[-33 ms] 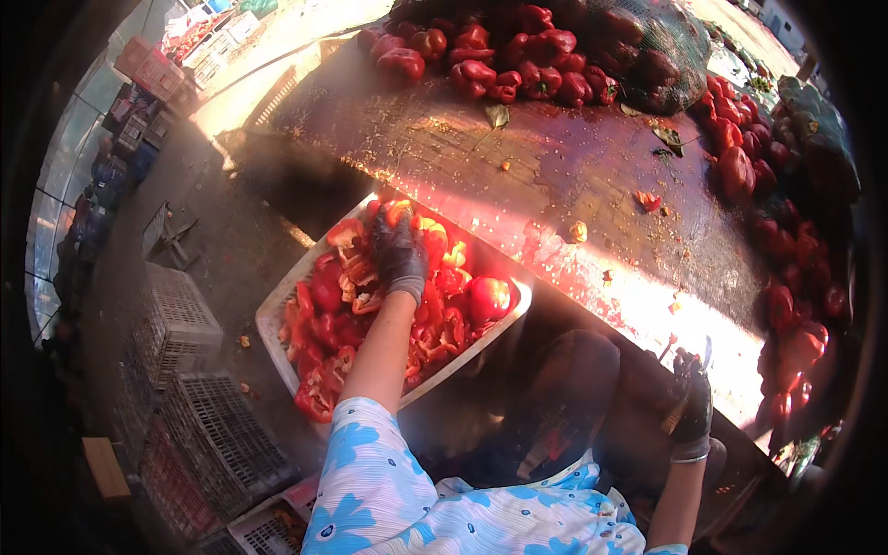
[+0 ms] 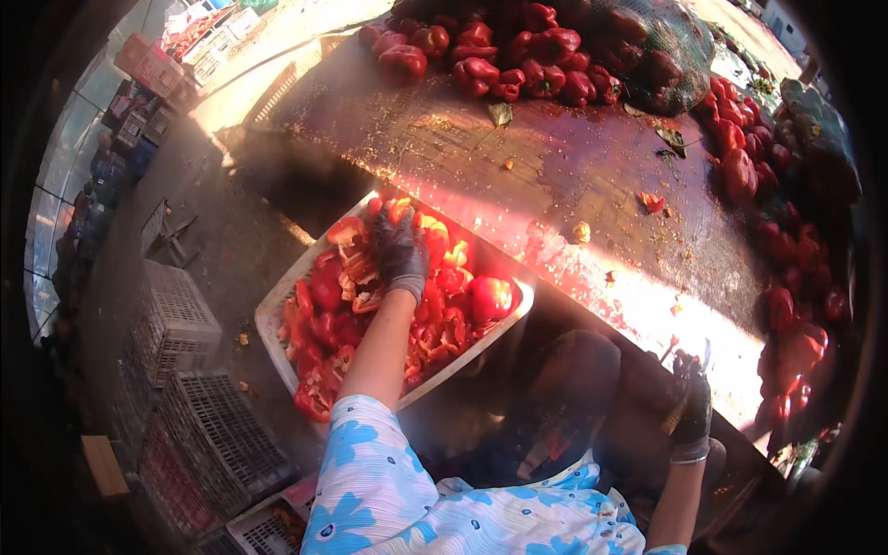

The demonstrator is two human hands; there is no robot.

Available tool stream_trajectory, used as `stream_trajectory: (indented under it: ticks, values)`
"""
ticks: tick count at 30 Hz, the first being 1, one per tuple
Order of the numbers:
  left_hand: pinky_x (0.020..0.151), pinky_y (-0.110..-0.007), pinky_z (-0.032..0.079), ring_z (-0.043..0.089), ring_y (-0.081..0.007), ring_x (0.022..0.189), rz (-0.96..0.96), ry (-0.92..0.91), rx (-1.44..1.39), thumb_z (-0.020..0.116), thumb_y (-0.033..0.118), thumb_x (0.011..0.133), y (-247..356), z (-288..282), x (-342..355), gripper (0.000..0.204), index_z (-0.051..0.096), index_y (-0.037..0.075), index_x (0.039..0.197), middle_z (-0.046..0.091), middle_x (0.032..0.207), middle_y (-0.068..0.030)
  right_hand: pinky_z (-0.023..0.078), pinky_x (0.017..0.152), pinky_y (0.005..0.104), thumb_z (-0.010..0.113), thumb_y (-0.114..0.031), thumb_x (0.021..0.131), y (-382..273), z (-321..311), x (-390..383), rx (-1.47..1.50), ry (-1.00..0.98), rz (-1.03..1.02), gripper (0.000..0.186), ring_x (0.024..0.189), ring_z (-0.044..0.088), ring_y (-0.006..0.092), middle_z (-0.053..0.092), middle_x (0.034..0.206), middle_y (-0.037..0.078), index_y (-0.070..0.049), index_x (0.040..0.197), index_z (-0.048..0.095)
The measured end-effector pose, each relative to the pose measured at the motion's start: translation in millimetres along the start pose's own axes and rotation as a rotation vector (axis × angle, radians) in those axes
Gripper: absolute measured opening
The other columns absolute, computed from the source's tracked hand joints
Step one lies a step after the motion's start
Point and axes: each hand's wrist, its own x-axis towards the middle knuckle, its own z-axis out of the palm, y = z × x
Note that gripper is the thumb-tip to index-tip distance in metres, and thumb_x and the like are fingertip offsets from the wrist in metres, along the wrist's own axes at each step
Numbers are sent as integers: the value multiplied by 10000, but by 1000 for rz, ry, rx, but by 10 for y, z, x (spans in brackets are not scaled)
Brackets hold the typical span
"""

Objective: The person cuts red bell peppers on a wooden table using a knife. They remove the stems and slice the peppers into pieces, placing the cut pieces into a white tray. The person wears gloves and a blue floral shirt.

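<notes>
My left hand (image 2: 400,252), in a dark glove, reaches into a pale plastic crate (image 2: 275,324) heaped with cut red bell peppers (image 2: 347,328). Its fingers curl over a bright red pepper piece (image 2: 400,209) near the crate's far corner. Low on the right, at the table's near edge, is my right hand (image 2: 692,412), gloved too. The fingers are closed around what looks like a small knife (image 2: 708,353); only a thin, pale blade shows above them, and the handle is hidden.
The brown table (image 2: 555,171) is scattered with seeds and scraps. Whole red bell peppers (image 2: 476,74) lie along its far side and more (image 2: 740,171) at the right. A full net bag (image 2: 657,55) stands behind. Stacked plastic crates (image 2: 222,444) and a small stool (image 2: 168,236) stand at left.
</notes>
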Motion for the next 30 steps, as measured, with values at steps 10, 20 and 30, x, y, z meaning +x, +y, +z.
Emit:
stream_trajectory:
  ticks: [10, 20, 30]
  values:
    - [1104, -442, 367, 444, -373, 1330, -40, -578, 526, 595, 366, 851, 411, 149, 410, 388, 731, 63, 1052, 445, 1459, -221, 438, 651, 191, 526, -415, 1000, -385, 873, -274, -301, -13, -122, 456, 737, 485, 38, 615, 1112, -10, -77, 1305, 557]
    - [1100, -443, 372, 466, -394, 1299, 2, -47, -139, 678, 224, 898, 535, 27, -44, 404, 606, 45, 1252, 527, 1354, -264, 501, 661, 242, 568, -259, 987, -594, -283, -1143, -56, 6, -149, 482, 796, 559, 88, 607, 1139, 36, -30, 1393, 450]
    - [900, -488, 484, 613, -447, 1059, 19, -567, -4, 553, 399, 953, 524, 246, -443, 608, 487, -77, 1326, 609, 1164, -330, 524, 797, 345, 491, -310, 1001, -333, -2641, -2597, 158, 540, -142, 297, 905, 635, 151, 671, 1012, 12, -137, 1213, 605]
